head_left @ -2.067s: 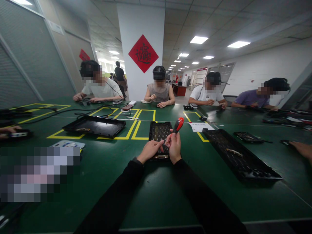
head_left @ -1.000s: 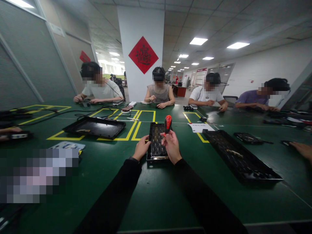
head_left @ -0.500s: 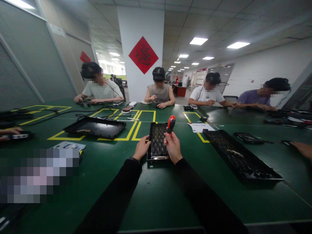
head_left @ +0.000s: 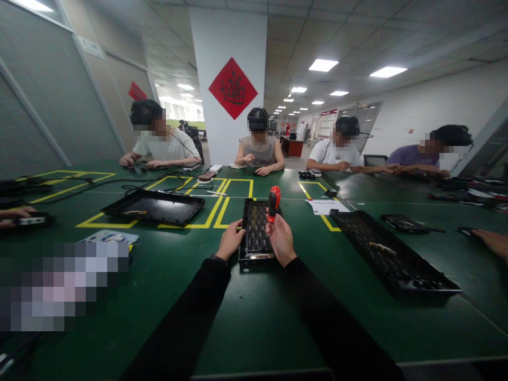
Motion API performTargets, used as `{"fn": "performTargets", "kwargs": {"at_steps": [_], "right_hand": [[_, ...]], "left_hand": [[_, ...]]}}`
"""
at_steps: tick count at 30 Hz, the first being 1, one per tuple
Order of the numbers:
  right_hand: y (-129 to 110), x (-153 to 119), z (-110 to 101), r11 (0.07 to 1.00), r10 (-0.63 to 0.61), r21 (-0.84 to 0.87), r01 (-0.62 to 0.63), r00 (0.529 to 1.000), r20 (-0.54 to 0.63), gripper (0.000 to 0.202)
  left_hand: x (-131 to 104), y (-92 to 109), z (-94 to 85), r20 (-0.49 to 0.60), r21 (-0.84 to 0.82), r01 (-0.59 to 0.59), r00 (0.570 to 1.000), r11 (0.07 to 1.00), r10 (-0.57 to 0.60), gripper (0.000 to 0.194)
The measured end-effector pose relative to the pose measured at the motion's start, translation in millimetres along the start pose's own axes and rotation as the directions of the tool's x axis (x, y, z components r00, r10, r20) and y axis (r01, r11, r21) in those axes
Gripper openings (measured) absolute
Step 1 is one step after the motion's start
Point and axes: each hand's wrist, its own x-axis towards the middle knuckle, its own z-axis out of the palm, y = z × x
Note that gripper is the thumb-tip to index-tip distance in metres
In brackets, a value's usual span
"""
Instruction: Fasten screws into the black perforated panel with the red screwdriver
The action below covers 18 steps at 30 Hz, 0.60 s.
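A small black rectangular casing (head_left: pixel 257 227) lies on the green table straight ahead of me, its inside dark and dotted with small pale marks. My left hand (head_left: pixel 230 241) grips its left edge, the thumb on the rim and the other fingers partly hidden. Closed around a screwdriver (head_left: pixel 274 200) with a red and black handle, my right hand (head_left: pixel 282 241) is over the casing's right side. The handle sticks up almost upright above the fingers. The screwdriver's shaft and tip are hidden by the hand.
A wide black tray (head_left: pixel 190 214) lies at left, a long black tray (head_left: pixel 426 283) at right, both holding small pieces. Nearby are a paper sheet (head_left: pixel 331 207), a small black device (head_left: pixel 404 223) and yellow tape lines (head_left: pixel 212 217). Several people sit opposite; other hands reach in from both sides.
The screwdriver handle has shifted slightly left and stands more upright, its black part turned more toward me. My left hand and the casing have hardly moved.
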Motion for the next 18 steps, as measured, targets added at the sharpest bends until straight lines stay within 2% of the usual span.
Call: {"fn": "performTargets", "kwargs": {"at_steps": [4, 9, 13, 18], "right_hand": [[0.3, -0.2, 0.6, 0.999, -0.019, -0.032, 0.020, 1.000, 0.011, 0.020], [-2.3, -0.3, 0.0, 0.999, -0.037, 0.025, 0.036, 0.999, 0.021, 0.032], [-3.2, -0.1, -0.9, 0.998, -0.018, 0.058, 0.016, 0.999, 0.037, 0.023], [-4.6, -0.2, -0.5, 0.998, 0.035, 0.055, -0.036, 0.999, 0.024, 0.034]], "left_hand": [[1.1, -2.3, 1.6, -0.005, 0.004, -0.004, 1.000, 1.000, 0.004, 0.043], [2.4, -5.6, 3.4, -0.011, -0.019, -0.007, 1.000, 1.000, 0.007, 0.043], [1.8, -6.3, 3.2, -0.013, -0.013, -0.016, 1.000, 1.000, 0.016, 0.043], [1.1, -4.9, 1.9, -0.003, -0.003, -0.017, 1.000, 1.000, 0.017, 0.043]]}}
